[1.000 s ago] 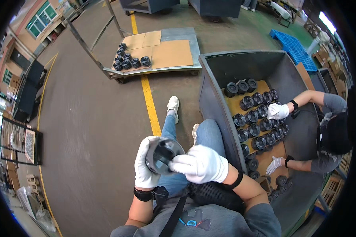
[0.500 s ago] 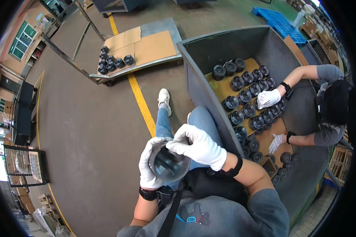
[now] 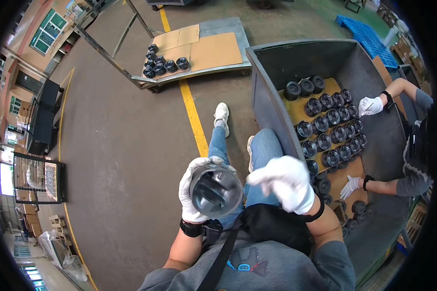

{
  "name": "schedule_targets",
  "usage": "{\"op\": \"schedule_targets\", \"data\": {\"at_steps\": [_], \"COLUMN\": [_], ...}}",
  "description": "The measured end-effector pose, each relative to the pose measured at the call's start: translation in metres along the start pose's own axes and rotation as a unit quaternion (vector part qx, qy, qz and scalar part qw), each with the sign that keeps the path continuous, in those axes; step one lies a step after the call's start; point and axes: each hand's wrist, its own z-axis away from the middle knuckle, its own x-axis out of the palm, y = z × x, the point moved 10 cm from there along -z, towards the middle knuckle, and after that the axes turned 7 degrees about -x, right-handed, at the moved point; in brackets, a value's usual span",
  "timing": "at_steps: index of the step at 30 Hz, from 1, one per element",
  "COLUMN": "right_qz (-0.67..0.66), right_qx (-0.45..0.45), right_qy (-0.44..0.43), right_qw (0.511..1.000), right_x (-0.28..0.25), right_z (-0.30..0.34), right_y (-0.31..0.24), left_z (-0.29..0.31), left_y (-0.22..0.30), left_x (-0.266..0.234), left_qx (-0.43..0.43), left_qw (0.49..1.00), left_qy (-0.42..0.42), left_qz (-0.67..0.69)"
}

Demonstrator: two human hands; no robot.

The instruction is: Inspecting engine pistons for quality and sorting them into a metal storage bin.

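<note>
A dark grey metal piston is held in front of my body with its hollow side turned up toward me. The white-gloved fingers of my left hand wrap round its left side and far rim. Just to the right of the piston, apart from it, my right hand hangs in the air, also in a white glove. Motion smears its fingers, and I cannot make out anything in them.
A deep grey metal bin on my right holds rows of similar pistons. Across it, a co-worker's gloved hand hovers near the rows; the other rests lower down. Ahead, a flat cart carries cardboard and several pistons.
My right hand has come off the piston's rim and moved right. My left hand still holds the piston. The co-worker's upper hand has drawn back from the rows toward the bin's far side.
</note>
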Motion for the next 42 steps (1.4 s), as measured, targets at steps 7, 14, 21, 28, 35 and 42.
{"op": "schedule_targets", "data": {"at_steps": [7,14,21,28,35,42], "right_qz": [0.346,-0.266,0.120,0.305,0.303,-0.399], "right_qx": [-0.082,0.325,0.057,-0.015,0.089,0.184], "right_qy": [-0.225,-0.011,0.016,-0.055,0.010,0.314], "right_qw": [0.907,0.907,0.991,0.951,0.949,0.842], "right_x": [0.080,0.046,0.014,0.029,-0.015,-0.121], "right_z": [0.018,0.024,-0.002,-0.016,-0.013,0.039], "right_y": [-0.011,0.026,0.016,-0.001,0.025,0.082], "left_z": [0.007,0.006,-0.005,-0.022,-0.040,-0.028], "left_y": [0.023,0.021,-0.026,-0.031,-0.021,-0.089], "left_x": [0.003,-0.048,-0.023,-0.015,0.038,0.055], "left_qx": [0.098,0.074,-0.098,-0.120,-0.054,-0.310], "left_qw": [0.981,0.970,0.965,0.974,0.970,0.858], "left_qy": [0.064,0.228,0.144,0.123,0.092,-0.287], "left_qz": [-0.152,-0.043,0.194,0.149,-0.218,-0.292]}}
